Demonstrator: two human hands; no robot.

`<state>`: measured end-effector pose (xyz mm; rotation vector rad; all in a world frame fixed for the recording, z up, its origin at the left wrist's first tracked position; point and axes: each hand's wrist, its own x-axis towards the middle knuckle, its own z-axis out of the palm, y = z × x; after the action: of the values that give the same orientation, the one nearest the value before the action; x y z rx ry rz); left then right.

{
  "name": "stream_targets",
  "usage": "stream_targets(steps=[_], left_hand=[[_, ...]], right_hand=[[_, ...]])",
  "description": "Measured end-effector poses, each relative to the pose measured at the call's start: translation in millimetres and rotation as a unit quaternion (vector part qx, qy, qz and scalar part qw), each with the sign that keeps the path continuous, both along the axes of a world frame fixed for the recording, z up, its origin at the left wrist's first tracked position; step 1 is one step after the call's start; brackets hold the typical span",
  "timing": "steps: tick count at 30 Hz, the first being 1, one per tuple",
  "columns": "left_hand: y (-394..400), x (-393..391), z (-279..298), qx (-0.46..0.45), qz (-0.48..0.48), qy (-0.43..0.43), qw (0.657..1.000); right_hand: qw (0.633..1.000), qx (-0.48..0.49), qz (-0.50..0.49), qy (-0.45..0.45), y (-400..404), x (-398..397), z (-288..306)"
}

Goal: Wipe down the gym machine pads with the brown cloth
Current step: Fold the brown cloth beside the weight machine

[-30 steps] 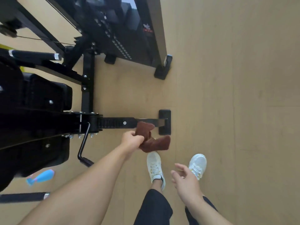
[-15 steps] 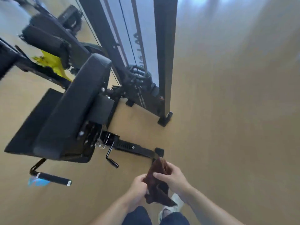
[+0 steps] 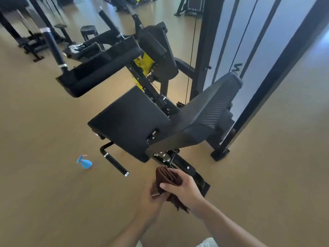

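Observation:
The folded brown cloth (image 3: 168, 177) sits between both hands, low in the middle of the head view. My right hand (image 3: 185, 188) grips it from the right with fingers curled over the folds. My left hand (image 3: 154, 200) holds its lower left side, blurred and partly hidden by the cloth. Just above the hands is the machine's black seat pad (image 3: 128, 120). The ribbed black back pad (image 3: 210, 107) slopes up to its right. Further back are a long black pad (image 3: 99, 66) and a smaller upright pad (image 3: 158, 52).
A blue spray bottle (image 3: 85, 162) lies on the tan floor left of the seat. A black handle (image 3: 115, 164) sticks out under the seat. The machine's base bar (image 3: 194, 175) runs beside my right hand. Tall frame posts (image 3: 206, 47) and other machines stand behind.
My head has lifted from the floor to the machine's pads. My right hand came up and took hold of the cloth, which my left hand alone held before; the cloth is now folded.

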<state>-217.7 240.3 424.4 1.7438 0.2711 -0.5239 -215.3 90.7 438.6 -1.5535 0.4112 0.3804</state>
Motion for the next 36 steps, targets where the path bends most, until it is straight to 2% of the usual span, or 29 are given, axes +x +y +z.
stream_targets(steps=[3, 7, 14, 18, 23, 27, 33, 36], left_hand=[[56.4, 10.4, 16.5, -0.019, 0.015, -0.01, 1.0], [131.9, 24.7, 24.3, -0.024, 0.026, -0.014, 0.999], [208.2, 48.3, 25.1, -0.106, 0.054, 0.025, 0.993], [222.7, 71.0, 14.4, -0.1, 0.053, 0.004, 0.994], [232.3, 122.5, -1.5, -0.066, 0.143, 0.032, 0.987], [247.3, 177.7, -7.8, -0.051, 0.167, 0.025, 0.984], [261.1, 251.4, 7.7, -0.025, 0.086, 0.01, 0.996], [262.0, 278.1, 15.8, -0.051, -0.011, 0.056, 0.997]], right_hand=[[0.998, 0.061, 0.028, 0.0, 51.0, 12.9, 7.6], [1.0, 0.009, 0.019, -0.01, 120.0, 24.0, 7.8], [1.0, 0.02, -0.022, -0.005, 208.2, 50.7, 19.8], [0.997, 0.045, -0.058, 0.013, 224.8, 78.5, 21.7], [0.994, 0.039, -0.101, -0.007, 226.3, 130.3, 9.8], [0.989, 0.064, -0.136, -0.001, 218.7, 179.9, 1.3], [0.986, 0.069, -0.147, -0.02, 217.1, 253.3, 0.5], [0.989, 0.096, -0.103, -0.051, 214.3, 280.7, 8.5]])
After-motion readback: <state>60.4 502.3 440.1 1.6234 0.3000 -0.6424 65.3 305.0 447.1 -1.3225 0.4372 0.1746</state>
